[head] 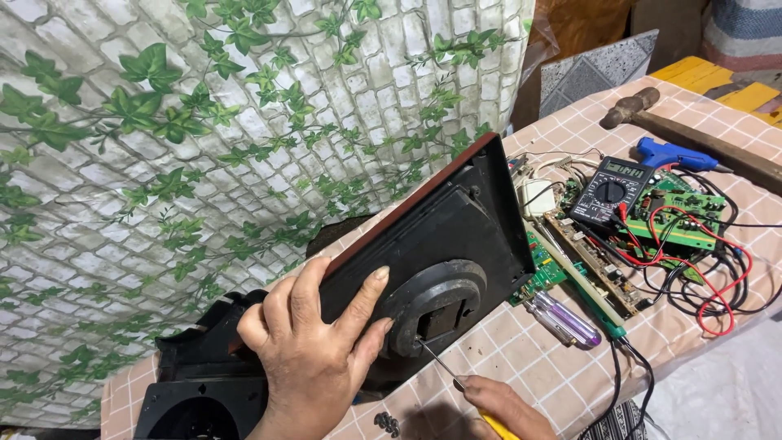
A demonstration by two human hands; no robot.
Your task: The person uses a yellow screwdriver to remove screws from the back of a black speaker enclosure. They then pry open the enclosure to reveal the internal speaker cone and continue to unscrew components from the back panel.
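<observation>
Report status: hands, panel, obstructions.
Left hand grips black panel, tilted. Right hand holds screwdriver, tip at round hub. Loose screws nearby.

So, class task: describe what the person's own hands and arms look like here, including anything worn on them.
Both hands are bare: no gloves, rings or watch show. The left hand has short, unpainted nails, and its wrist is bare to the frame edge. Only part of the right hand shows. No sleeves are visible.
</observation>
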